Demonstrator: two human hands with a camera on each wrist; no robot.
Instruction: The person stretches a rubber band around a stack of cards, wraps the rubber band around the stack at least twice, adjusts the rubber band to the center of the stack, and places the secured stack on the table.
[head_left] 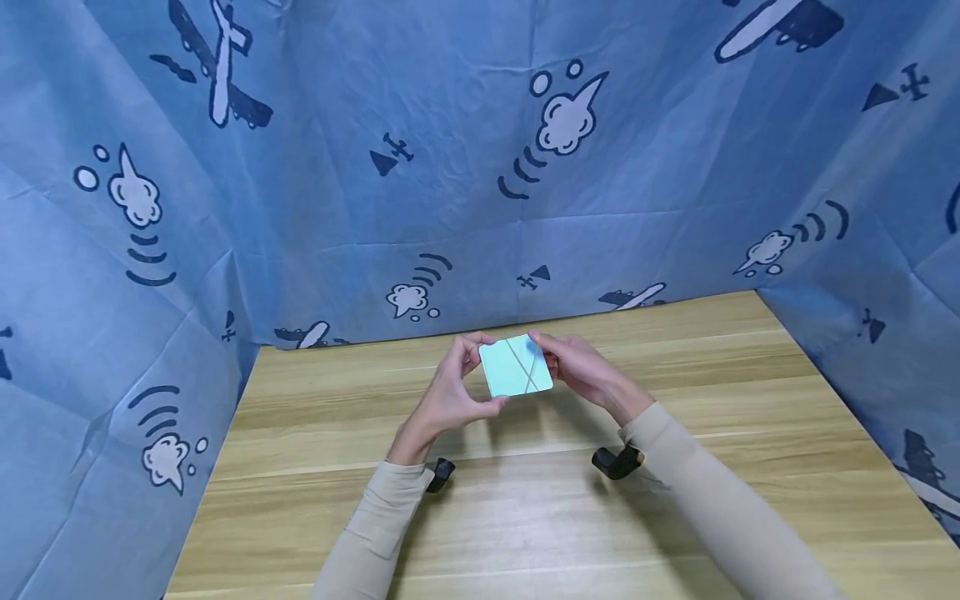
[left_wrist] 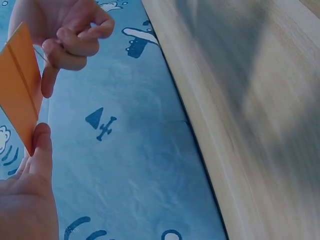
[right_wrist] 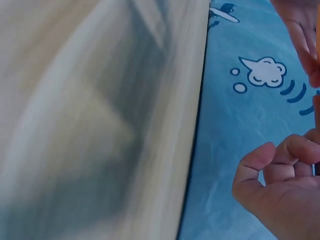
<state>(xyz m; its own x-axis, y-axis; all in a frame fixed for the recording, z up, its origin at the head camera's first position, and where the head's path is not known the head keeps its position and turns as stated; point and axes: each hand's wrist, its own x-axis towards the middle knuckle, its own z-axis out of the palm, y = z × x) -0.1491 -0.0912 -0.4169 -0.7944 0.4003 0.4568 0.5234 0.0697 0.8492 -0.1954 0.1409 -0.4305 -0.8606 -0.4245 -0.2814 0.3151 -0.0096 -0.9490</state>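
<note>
A square stack of coloured paper (head_left: 498, 367), pale green on the face toward me, is held up above the table. Its far side is orange (left_wrist: 15, 82) in the left wrist view. A thin rubber band (head_left: 517, 358) crosses the green face in two slanting lines that meet near the lower edge. My left hand (head_left: 448, 398) grips the stack by its left side, thumb below and fingers above. At the upper right corner lies the thumb of my right hand (head_left: 588, 368). Behind the stack, a stretched strand reaches that hand's curled fingers (left_wrist: 70, 57).
Below the hands is a wooden table (head_left: 525, 517). A blue cloth (head_left: 450, 200) with printed planes and clouds hangs behind it and at both sides. Black wrist-worn pieces (head_left: 617, 462) show by both forearms.
</note>
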